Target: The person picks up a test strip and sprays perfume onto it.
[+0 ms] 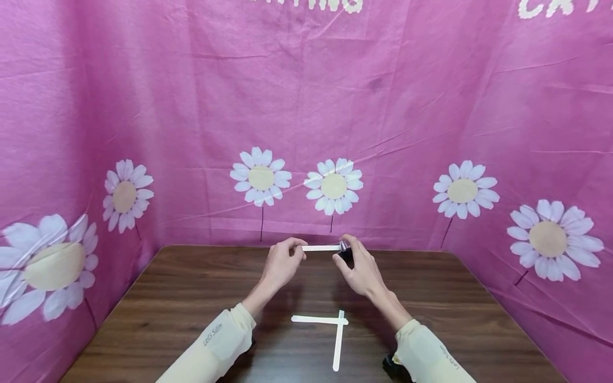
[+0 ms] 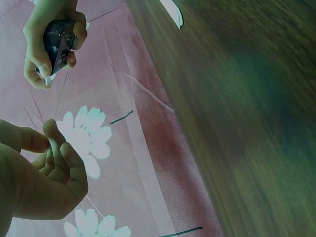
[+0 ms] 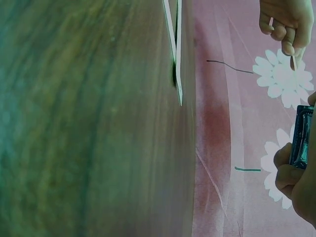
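A white craft stick (image 1: 320,248) is held up level above the far edge of the table. My left hand (image 1: 282,260) pinches its left end between thumb and fingers. In my right hand (image 1: 361,268) is a small black object (image 2: 58,42) with a shiny end, which meets the stick's right end; its exact kind is unclear. Nearer me on the table, a crosswise craft stick (image 1: 313,319) overlaps a lengthwise craft stick (image 1: 338,348) near its far end. Seen from the left wrist, the held stick is almost edge-on.
The brown wood-grain table (image 1: 191,298) ends at a pink cloth backdrop (image 1: 306,106) printed with daisies. Dark straps or devices (image 1: 396,368) show beneath the cream sleeves (image 1: 431,351).
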`<control>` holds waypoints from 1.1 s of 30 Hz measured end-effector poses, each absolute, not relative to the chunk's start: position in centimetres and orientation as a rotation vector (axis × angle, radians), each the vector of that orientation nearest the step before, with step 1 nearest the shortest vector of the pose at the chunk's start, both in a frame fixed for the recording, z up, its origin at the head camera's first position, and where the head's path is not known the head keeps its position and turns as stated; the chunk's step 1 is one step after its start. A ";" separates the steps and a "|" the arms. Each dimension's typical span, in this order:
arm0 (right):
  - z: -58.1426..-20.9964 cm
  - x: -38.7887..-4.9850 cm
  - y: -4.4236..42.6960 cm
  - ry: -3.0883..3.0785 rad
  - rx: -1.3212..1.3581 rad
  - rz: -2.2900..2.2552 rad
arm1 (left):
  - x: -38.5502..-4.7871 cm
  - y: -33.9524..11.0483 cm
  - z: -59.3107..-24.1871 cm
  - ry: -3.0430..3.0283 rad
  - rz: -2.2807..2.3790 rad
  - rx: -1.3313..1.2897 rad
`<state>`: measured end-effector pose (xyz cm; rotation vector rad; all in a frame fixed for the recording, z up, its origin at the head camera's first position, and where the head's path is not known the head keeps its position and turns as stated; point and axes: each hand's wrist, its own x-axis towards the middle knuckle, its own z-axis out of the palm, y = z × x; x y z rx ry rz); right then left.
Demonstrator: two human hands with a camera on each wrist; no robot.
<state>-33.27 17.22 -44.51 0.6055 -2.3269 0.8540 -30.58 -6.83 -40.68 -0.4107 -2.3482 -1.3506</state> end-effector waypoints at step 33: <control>-44.1 -32.7 17.0 -2.348 0.543 0.898 | -30.4 -7.0 -40.5 -2.307 -1.353 -0.398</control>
